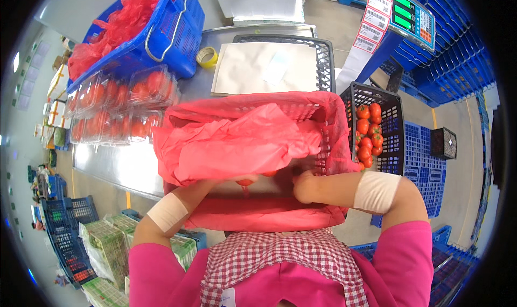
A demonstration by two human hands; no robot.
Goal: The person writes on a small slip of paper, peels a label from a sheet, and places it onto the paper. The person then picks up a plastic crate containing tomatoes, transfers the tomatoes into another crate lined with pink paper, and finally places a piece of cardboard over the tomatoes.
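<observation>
Work looks partway: boxes point(153, 86) filled left of red-lined crate point(264, 216), loose tomatoes point(375, 129) outstanding right; left hand point(243, 178), right hand point(306, 187) inside, finger opening and grip undeterminable.

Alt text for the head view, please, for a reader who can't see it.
A person's right hand and mostly hidden left hand are inside a crate lined with bunched red plastic. Tomatoes in clear boxes sit left; a black crate of loose tomatoes stands right.
</observation>
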